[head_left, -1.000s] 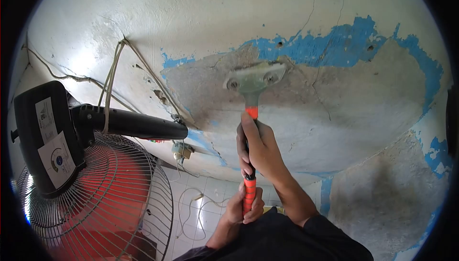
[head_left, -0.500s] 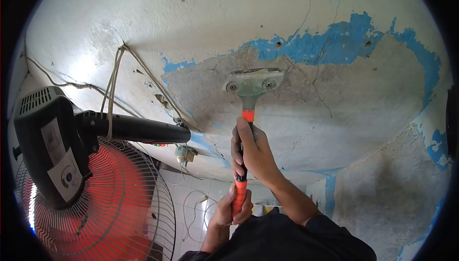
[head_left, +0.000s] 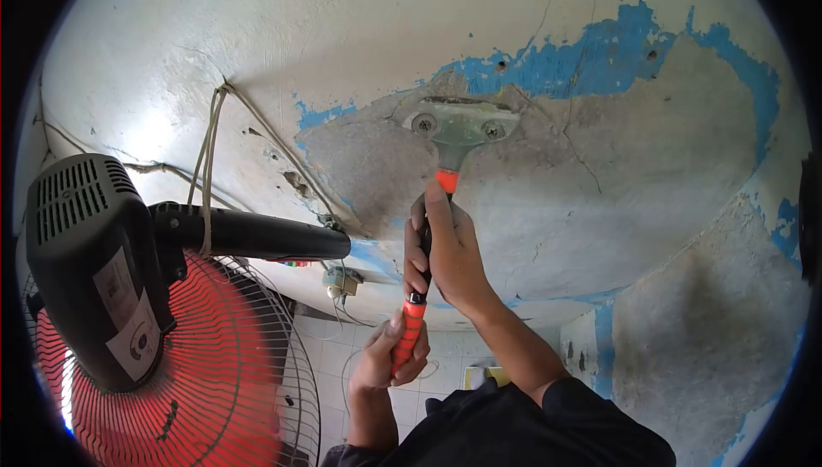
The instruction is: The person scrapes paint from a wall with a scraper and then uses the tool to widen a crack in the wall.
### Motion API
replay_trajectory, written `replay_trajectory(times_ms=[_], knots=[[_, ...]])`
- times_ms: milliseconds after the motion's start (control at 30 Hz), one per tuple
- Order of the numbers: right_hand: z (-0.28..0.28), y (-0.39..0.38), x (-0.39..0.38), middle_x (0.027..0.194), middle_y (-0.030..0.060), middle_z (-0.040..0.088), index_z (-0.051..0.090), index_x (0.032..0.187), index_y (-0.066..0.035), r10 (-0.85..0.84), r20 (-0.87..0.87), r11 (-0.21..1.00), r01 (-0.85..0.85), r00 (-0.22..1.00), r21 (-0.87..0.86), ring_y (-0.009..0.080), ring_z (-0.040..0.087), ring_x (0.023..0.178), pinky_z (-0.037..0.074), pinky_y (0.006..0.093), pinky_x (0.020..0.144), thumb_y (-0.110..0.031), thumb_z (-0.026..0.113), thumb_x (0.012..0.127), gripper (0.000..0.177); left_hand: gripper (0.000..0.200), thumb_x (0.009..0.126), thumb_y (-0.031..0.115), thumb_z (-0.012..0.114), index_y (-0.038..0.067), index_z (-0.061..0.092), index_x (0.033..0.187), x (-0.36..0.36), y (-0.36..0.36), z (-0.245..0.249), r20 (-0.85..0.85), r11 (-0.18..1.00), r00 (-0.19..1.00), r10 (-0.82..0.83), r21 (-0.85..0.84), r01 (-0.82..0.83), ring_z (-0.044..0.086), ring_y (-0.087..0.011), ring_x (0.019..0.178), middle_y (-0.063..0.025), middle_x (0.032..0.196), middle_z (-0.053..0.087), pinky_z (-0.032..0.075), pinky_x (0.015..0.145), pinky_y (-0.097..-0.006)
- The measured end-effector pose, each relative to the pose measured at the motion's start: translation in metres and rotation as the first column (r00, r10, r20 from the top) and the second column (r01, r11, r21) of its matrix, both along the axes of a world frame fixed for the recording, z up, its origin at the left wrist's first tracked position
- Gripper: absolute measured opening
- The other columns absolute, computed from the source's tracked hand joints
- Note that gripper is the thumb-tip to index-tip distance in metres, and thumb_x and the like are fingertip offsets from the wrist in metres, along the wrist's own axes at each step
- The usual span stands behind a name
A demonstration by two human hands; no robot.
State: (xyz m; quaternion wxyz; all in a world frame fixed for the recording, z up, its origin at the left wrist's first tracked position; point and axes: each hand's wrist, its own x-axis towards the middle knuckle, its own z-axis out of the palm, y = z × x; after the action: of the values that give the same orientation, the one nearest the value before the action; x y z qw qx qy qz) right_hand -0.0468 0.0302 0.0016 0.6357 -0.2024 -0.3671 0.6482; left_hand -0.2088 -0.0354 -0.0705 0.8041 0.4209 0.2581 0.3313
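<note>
Both hands grip the orange-handled metal scraper (head_left: 454, 137): right hand (head_left: 445, 253) high, left hand (head_left: 394, 351) low; blade against the bare grey ceiling patch (head_left: 599, 202).

no legible text, the stickers (head_left: 121, 284) on the fan motor housing (head_left: 79, 210) too blurred

The orange-handled grey metal scraper (head_left: 461, 124) slid up to the blue paint edge (head_left: 522, 73), the right hand (head_left: 449, 253) and left hand (head_left: 392, 354) rising with it.
</note>
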Motion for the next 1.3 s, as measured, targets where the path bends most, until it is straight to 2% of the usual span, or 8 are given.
replay_trajectory(times_ms=[100,200,300,433,467,567,933,1300], knots=[[-0.011,0.000,-0.005,0.048,0.0024,0.037,0.037,0.082,-0.008,-0.039,0.021,0.998,0.038,0.999,0.040,0.0143,0.039,0.030,0.041,0.0311,0.032,-0.050,0.033,0.101,0.047,0.062,0.097,0.058,0.032,0.002,0.045,0.073,-0.007,0.001,-0.001,-0.057,1.000,0.998,-0.013,0.015,0.013,0.028,-0.0065,0.027,0.0003,0.041,0.035,0.022,0.027,-0.0213],[0.004,0.003,-0.001,0.048,0.0026,0.037,0.036,0.083,-0.008,-0.062,0.000,0.997,0.062,0.998,0.042,0.0144,0.039,0.030,0.042,0.0316,0.033,-0.050,0.033,0.101,0.046,0.060,0.100,0.053,0.030,0.002,0.048,0.075,-0.006,0.010,0.018,-0.073,0.997,0.995,-0.065,0.033,0.068,0.026,-0.0069,0.030,0.0010,0.043,0.033,0.022,0.030,-0.0227],[0.002,0.003,-0.010,0.048,0.0027,0.037,0.036,0.083,-0.008,-0.065,-0.029,0.997,0.066,0.997,0.042,0.0145,0.040,0.031,0.043,0.0323,0.034,-0.051,0.033,0.100,0.047,0.059,0.099,0.053,0.031,0.002,0.048,0.074,-0.018,0.008,0.025,-0.207,0.999,0.978,0.023,0.049,-0.013,0.026,-0.0067,0.030,0.0012,0.043,0.033,0.022,0.030,-0.0227],[0.000,0.005,-0.012,0.048,0.0026,0.037,0.036,0.083,-0.008,-0.103,-0.060,0.993,0.106,0.993,0.057,0.0146,0.041,0.032,0.044,0.0331,0.035,-0.051,0.033,0.100,0.046,0.060,0.099,0.053,0.032,0.002,0.048,0.072,-0.017,0.015,0.038,-0.233,0.995,0.972,-0.026,0.086,0.047,0.026,-0.0066,0.030,0.0017,0.042,0.032,0.020,0.030,-0.0226],[0.004,0.004,-0.013,0.048,0.0025,0.037,0.036,0.083,-0.008,-0.117,-0.068,0.992,0.120,0.991,0.044,0.0145,0.041,0.032,0.044,0.0331,0.035,-0.051,0.033,0.100,0.046,0.060,0.099,0.053,0.033,0.000,0.047,0.074,-0.022,0.017,0.038,-0.195,1.000,0.980,-0.029,0.006,0.031,0.026,-0.0059,0.027,0.0003,0.042,0.034,0.022,0.027,-0.0212],[0.004,0.008,-0.018,0.049,0.0025,0.037,0.036,0.083,-0.009,-0.114,-0.075,0.992,0.118,0.991,0.053,0.0143,0.041,0.033,0.045,0.0333,0.035,-0.051,0.033,0.100,0.045,0.060,0.099,0.052,0.033,-0.001,0.048,0.074,-0.029,0.018,0.038,-0.239,0.996,0.970,0.037,0.085,-0.017,0.025,-0.0059,0.027,0.0002,0.042,0.034,0.021,0.026,-0.0212],[0.010,0.009,-0.023,0.050,0.0044,0.041,0.037,0.080,-0.007,-0.131,-0.166,0.986,0.145,0.977,0.080,0.0157,0.045,0.034,0.042,0.0310,0.036,-0.043,0.038,0.101,0.042,0.058,0.100,0.050,0.031,-0.001,0.046,0.077,-0.039,0.031,0.047,-0.084,0.994,0.990,-0.111,-0.016,0.110,0.026,-0.0053,0.027,-0.0003,0.041,0.035,0.021,0.026,-0.0196],[0.016,0.005,-0.019,0.050,0.0033,0.038,0.034,0.083,-0.008,-0.182,-0.078,0.982,0.185,0.980,0.032,0.0153,0.042,0.034,0.045,0.0332,0.036,-0.046,0.034,0.101,0.042,0.059,0.100,0.051,0.034,-0.001,0.045,0.075,-0.035,0.036,0.044,-0.054,0.989,0.989,-0.139,-0.048,0.136,0.025,-0.0041,0.026,0.0002,0.041,0.034,0.021,0.025,-0.0189]])
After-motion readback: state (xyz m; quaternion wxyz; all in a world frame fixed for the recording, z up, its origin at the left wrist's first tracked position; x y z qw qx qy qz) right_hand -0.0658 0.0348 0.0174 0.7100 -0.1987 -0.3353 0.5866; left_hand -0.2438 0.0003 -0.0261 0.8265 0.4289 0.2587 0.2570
